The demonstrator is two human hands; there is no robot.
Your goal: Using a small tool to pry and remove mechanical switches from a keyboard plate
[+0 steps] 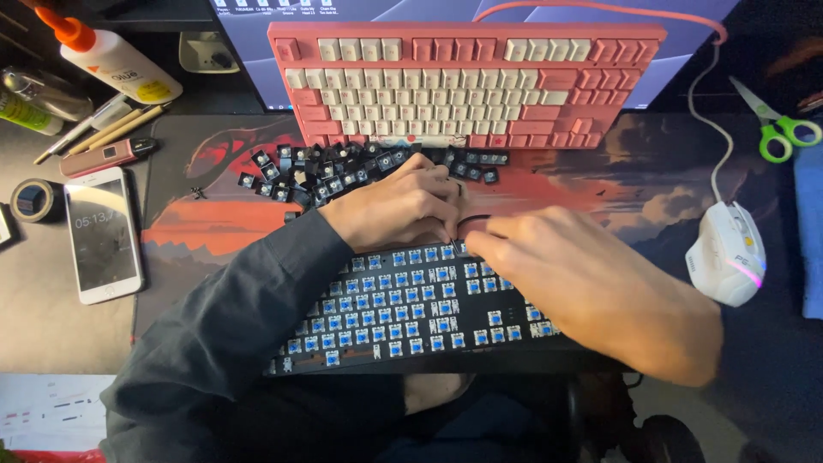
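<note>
Black keyboard base with bare blue switches [403, 313]: keycap stripping under way. Left hand [399, 206], right hand [583, 279] pinched at top edge; held object unclear. Loose black keycaps [343, 170] heaped just above.

Far-left white phone [103, 233], screen lit; behind, blue monitor screen [480, 10].

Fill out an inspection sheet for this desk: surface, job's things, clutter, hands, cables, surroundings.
Surface: dark desk with a red landscape desk mat.
Job's things: black keyboard with caps off and blue switches bare; pile of black keycaps above it.
Clutter: pink keyboard, phone, glue bottle, tape roll, pencils, green scissors, white mouse.
Hands: left hand and right hand together at the black keyboard's top edge; grip unclear.
Cables: pink cable; white mouse cable.
Surroundings: monitor behind.
</note>
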